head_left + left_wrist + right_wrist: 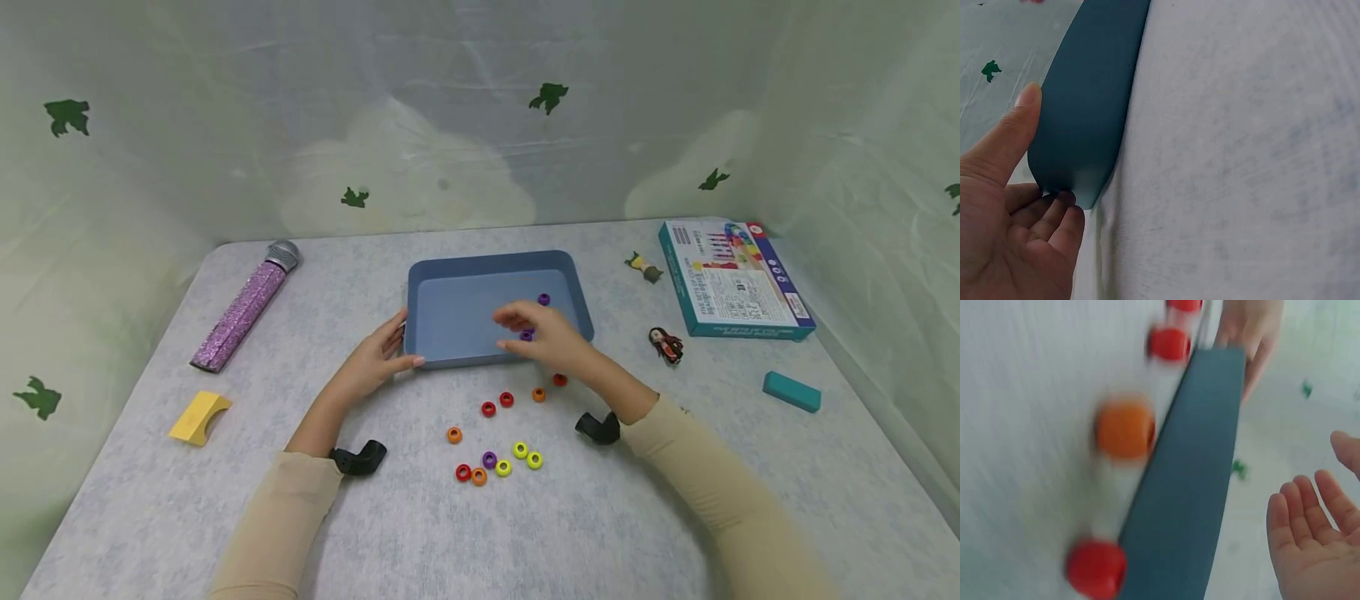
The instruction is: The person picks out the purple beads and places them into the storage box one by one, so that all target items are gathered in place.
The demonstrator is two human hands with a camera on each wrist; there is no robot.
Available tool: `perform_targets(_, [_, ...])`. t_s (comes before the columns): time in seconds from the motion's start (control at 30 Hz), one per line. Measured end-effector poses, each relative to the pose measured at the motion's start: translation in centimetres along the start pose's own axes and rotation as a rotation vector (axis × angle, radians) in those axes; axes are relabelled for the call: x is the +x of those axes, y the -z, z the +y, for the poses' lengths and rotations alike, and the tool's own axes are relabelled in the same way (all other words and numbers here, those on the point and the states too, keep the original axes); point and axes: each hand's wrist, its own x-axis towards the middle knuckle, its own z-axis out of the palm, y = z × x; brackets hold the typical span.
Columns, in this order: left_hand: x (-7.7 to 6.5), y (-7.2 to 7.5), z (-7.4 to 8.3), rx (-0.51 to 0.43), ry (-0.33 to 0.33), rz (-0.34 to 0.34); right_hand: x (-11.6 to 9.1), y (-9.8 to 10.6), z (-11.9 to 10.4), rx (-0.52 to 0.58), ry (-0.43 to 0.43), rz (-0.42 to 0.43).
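A blue tray (480,264) lies in the middle of the table. My left hand (375,357) grips its near left corner; the left wrist view shows the thumb at the rim and the fingers bent against the tray's wall (1085,112). Over the tray's right half hovers my right hand (547,337), its fingers spread loosely and the palm bare in the right wrist view. A purple bead (543,299) sits inside the tray, and another purple bead (527,335) shows between the right thumb and fingers, below them. Several red, orange, yellow and purple beads (489,460) are scattered before the tray.
On the left lie a glittery pink microphone (243,312) and a yellow arched block (199,418). To the right are a boxed bead set (738,279), a teal block (792,392), a small doll figure (666,345) and a small yellow-and-green figure (643,267). Pale curtains surround the table.
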Motion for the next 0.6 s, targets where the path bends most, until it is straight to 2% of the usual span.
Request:
perform_targets(0.07, [0.0, 0.0, 0.0, 0.004, 0.001, 0.002, -1.1, -0.7, -0.9, 0.024, 0.048, -0.036])
perform_targets(0.17, [-0.1, 0.0, 0.1, 0.011, 0.001, 0.006, -2.6, -1.8, -1.8, 0.067, 0.069, -0.113])
perform_targets(0.33, [-0.2, 0.0, 0.2, 0.021, -0.005, 0.003, -4.5, -3.7, -1.9, 0.141, 0.01, -0.291])
perform_targets(0.47, [-0.2, 0.0, 0.2, 0.022, -0.008, -0.002, -5.3, -4.9, -1.7, 0.15, -0.035, -0.41])
perform_targets(0.6, [-0.2, 0.0, 0.2, 0.017, -0.008, -0.001, -5.8, -5.6, -1.4, 0.132, -0.038, -0.499])
